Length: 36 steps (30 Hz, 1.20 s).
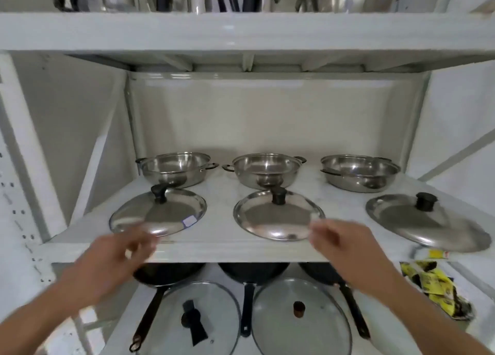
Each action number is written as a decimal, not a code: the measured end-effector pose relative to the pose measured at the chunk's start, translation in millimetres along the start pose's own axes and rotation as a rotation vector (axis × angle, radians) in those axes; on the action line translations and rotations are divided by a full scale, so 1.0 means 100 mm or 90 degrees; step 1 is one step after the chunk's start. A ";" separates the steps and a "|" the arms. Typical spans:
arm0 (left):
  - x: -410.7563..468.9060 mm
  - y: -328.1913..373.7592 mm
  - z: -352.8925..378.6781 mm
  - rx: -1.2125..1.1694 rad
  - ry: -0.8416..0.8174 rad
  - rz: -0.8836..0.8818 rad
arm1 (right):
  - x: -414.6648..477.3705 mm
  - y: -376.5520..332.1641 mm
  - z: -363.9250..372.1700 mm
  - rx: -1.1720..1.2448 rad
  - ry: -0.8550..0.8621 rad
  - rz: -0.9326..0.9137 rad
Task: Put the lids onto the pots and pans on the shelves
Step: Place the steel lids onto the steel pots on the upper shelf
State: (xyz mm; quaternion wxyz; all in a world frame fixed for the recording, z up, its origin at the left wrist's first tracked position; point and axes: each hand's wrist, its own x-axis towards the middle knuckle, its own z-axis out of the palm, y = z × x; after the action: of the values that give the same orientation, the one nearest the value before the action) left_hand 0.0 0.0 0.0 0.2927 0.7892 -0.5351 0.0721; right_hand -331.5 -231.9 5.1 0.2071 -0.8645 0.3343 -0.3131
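Three open steel pots stand at the back of the middle shelf (219, 250): the left pot (174, 168), the middle pot (265, 169) and the right pot (359, 172). In front of each lies a steel lid with a black knob: the left lid (166, 212), the middle lid (276, 218), the right lid (426, 220). My left hand (115, 261) hovers blurred just before the left lid, fingers apart, holding nothing. My right hand (342, 244) is at the middle lid's right rim, fingers loosely curled, empty.
On the lower shelf dark frying pans (251, 271) sit at the back with two glass lids (198, 320) (300, 317) in front. A yellow crumpled packet (434, 285) lies at the right. The top shelf (241, 30) carries more steel cookware.
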 end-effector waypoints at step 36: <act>3.72 -0.79 -0.81 0.077 -0.133 -0.078 | 3.33 -0.58 -0.88 -0.044 -0.215 0.081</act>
State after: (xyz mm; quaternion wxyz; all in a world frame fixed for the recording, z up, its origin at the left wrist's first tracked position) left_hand 241.3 -234.1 194.5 0.1911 0.8399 -0.5079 0.0033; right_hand -172.4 -440.1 235.8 0.2501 -0.8886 0.3590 -0.1379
